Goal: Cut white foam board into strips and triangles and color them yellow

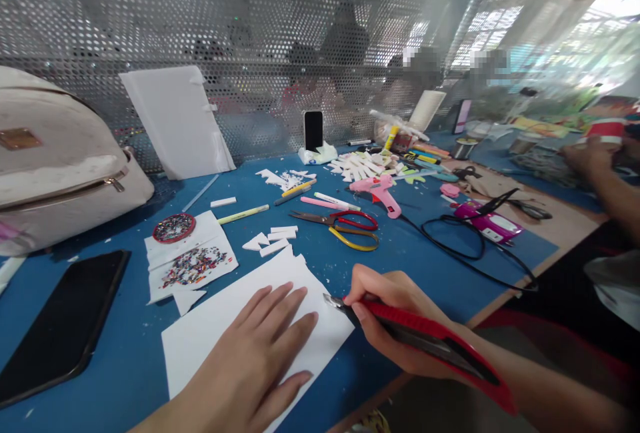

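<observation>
A white sheet [200, 329] of foam board or thick paper lies on the blue table, its far edge cut unevenly. Flat on it, fingers spread, rests my left hand [265, 353]. My right hand [395, 316] grips a red and black utility knife [440, 346]. The knife's blade tip is over the sheet's right edge; whether it touches cannot be made out. Several small white cut pieces [275, 241] are just beyond the sheet. Scissors [340, 221] with one red and one yellow handle lie farther off.
A black phone [65, 319] and a pale backpack [65, 159] are at left. Beads [195, 266] lie on paper beside a red-rimmed dish [173, 227]. A pink glue gun [377, 193], its black cord and more white scraps [365, 166] spread behind. Another person's hand [595, 156] is at far right.
</observation>
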A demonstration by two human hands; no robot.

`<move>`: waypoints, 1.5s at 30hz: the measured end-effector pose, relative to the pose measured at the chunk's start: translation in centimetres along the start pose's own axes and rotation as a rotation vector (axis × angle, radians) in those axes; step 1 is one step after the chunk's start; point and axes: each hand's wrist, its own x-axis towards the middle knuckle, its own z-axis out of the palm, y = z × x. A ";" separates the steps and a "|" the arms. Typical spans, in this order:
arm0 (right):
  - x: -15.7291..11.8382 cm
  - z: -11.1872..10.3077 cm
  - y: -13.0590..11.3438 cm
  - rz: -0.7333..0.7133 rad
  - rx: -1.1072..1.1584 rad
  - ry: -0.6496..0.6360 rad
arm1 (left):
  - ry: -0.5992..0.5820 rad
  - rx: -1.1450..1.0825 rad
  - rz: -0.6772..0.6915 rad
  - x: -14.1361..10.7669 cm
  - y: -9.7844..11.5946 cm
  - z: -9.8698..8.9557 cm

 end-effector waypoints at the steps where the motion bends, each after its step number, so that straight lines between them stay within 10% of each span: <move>1: 0.0 0.0 0.1 -0.006 0.005 0.005 | -0.001 0.006 0.001 0.0 0.0 0.0; 45: -2.2 0.8 0.1 -0.147 -0.088 -0.076 | 0.016 0.041 -0.034 0.1 0.4 0.5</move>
